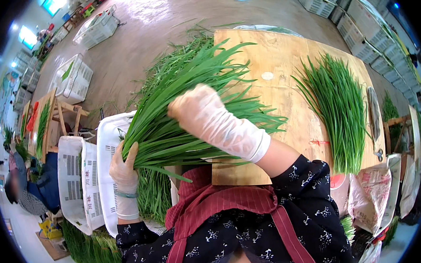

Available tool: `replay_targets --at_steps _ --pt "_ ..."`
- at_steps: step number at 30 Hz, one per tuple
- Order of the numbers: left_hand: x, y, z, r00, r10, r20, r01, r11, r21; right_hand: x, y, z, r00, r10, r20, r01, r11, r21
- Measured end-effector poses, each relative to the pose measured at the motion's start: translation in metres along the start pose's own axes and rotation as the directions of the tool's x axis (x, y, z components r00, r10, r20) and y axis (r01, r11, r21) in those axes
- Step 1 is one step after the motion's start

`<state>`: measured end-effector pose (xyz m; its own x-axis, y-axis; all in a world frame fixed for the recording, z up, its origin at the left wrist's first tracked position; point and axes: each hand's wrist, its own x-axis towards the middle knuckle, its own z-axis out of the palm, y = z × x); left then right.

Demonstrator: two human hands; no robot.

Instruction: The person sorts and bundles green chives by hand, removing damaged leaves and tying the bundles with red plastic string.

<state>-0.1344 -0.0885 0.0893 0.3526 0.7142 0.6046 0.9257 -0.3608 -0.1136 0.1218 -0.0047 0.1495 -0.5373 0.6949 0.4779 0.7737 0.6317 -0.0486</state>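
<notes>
My left hand, in a thin whitish glove with a band at the wrist, is closed round the lower end of a large bunch of garlic chives. The long green leaves fan out to the right over the edge of a wooden board. Across the leaves lies my right hand, also gloved, its fingers curled in and partly blurred; what they hold, if anything, is hidden. A second pile of chives lies on the board's right side.
Close by on the left stand white plastic baskets. Loose greens lie beyond the board. On its right edge are scissors and a long dark object. Another person sits at far left. Crates are stacked at back right.
</notes>
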Motion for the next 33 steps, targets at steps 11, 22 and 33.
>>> replay_targets --at_steps 11,22,33 --pt "-0.038 -0.02 0.005 0.987 -0.159 0.034 0.161 0.986 -0.041 -0.012 0.133 -0.071 0.837 0.433 -0.334 -0.46 0.888 -0.002" --pt "-0.041 -0.019 0.011 0.967 -0.23 0.111 0.244 0.961 -0.134 -0.038 0.039 -0.056 0.986 -0.106 0.132 0.086 0.986 0.145" --pt "-0.026 -0.009 0.022 0.497 -0.426 0.756 0.848 0.052 -0.528 -0.114 0.121 -0.063 0.618 0.278 0.735 -0.785 0.273 0.556"
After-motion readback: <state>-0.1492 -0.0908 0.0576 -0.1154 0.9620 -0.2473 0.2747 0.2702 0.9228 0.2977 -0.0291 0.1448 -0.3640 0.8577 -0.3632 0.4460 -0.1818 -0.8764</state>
